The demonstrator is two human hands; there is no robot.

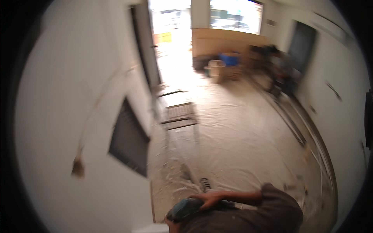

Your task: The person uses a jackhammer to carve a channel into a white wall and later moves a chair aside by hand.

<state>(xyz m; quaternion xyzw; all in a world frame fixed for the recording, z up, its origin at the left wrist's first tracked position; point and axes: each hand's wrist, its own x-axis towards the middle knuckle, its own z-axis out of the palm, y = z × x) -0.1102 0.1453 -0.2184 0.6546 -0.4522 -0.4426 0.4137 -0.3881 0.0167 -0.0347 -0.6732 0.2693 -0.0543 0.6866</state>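
Note:
A teal and black power tool [185,209] is held low against my body at the bottom of the view; motion blur hides its exact kind. My right hand [211,199] is closed over its top, with the dark-sleeved arm bent out to the right. Only part of my left hand [172,225] shows, closed around the tool's lower left end beside the white wall. Below the tool, a pale thing at the lower edge is too blurred to name.
A metal-framed chair [180,112] stands ahead near the open doorway [173,46]. Wrinkled sheeting [237,128] covers the floor, with debris near my foot [205,183]. A dark panel [130,141] is on the left wall. Another person [280,70] and cardboard boxes [216,72] are farther back.

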